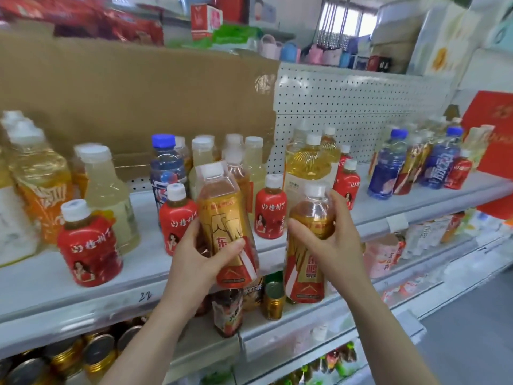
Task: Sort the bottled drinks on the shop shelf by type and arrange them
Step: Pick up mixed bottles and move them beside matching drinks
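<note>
left gold bottle (219, 212) and right gold bottle (305, 273): clear glossy plastic, shiny foil-look wraps, matt white plastic caps. shelf (41, 287): smooth pale painted metal. pegboard (361, 107): matt white perforated metal. cardboard sheet (138, 93): matt brown, with glossy tape (263, 84). can (273, 301): shiny gold metal.

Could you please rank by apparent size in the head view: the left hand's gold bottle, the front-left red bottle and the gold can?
1. gold bottle, though nearness to the camera flatters it
2. red bottle
3. gold can, clearly smallest
</note>
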`<state>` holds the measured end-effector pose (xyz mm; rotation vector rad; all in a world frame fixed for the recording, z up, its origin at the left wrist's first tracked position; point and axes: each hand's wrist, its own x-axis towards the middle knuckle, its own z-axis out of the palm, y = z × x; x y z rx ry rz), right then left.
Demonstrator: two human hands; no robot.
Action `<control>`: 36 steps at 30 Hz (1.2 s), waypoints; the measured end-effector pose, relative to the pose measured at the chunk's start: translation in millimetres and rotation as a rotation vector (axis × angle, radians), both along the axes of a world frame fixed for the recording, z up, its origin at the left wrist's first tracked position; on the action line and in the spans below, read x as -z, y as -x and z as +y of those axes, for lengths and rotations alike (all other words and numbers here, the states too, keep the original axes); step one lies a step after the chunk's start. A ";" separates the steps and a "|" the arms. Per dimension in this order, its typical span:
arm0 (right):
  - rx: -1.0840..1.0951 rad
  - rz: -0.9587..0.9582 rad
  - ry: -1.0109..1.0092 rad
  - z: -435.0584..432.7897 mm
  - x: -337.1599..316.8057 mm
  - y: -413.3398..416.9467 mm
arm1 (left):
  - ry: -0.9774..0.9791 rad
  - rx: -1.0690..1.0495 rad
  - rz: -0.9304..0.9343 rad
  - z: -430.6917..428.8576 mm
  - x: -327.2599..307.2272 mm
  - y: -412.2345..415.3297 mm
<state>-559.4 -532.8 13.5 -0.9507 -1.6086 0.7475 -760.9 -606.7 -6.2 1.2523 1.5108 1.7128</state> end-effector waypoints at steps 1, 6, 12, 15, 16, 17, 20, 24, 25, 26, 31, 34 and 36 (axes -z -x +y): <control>-0.011 0.001 -0.008 5.3 -2.3 -0.3 | -0.001 -0.015 0.001 2.8 1.2 -0.7; -0.166 -0.052 -0.069 32.0 -21.7 9.0 | -0.017 -0.118 -0.007 5.3 4.0 0.0; -0.434 -0.102 -0.109 56.7 -38.3 42.2 | -0.017 -0.318 -0.091 -13.3 3.9 -11.7; -0.556 -0.080 -0.114 60.3 -36.7 63.0 | -0.020 -0.426 -0.143 -28.9 13.3 -17.7; -0.586 -0.069 -0.111 61.7 -34.3 71.1 | -0.023 -0.459 -0.170 -34.9 16.3 -20.5; -0.609 -0.059 -0.112 63.0 -31.9 79.9 | -0.029 -0.485 -0.192 -40.6 19.4 -22.9; -0.651 -0.054 -0.122 63.8 -25.4 105.4 | -0.027 -0.540 -0.220 -53.0 23.2 -29.9; -0.649 -0.043 -0.175 58.7 -19.5 131.2 | -0.012 -0.579 -0.223 -59.5 22.3 -29.4; -0.636 -0.050 -0.180 57.6 -17.1 137.2 | -0.007 -0.580 -0.220 -60.8 20.5 -27.8; -0.623 -0.051 -0.175 57.3 -14.4 143.1 | -0.001 -0.580 -0.216 -61.9 17.9 -25.8; -0.600 0.004 -0.104 54.5 -10.2 175.2 | 0.031 -0.585 -0.197 -67.2 14.4 -7.2; -0.571 -0.034 -0.097 48.7 -13.2 191.3 | 0.051 -0.587 -0.177 -67.5 14.2 3.0; -0.541 -0.071 -0.099 48.3 -16.7 196.6 | 0.051 -0.573 -0.179 -66.8 13.6 7.3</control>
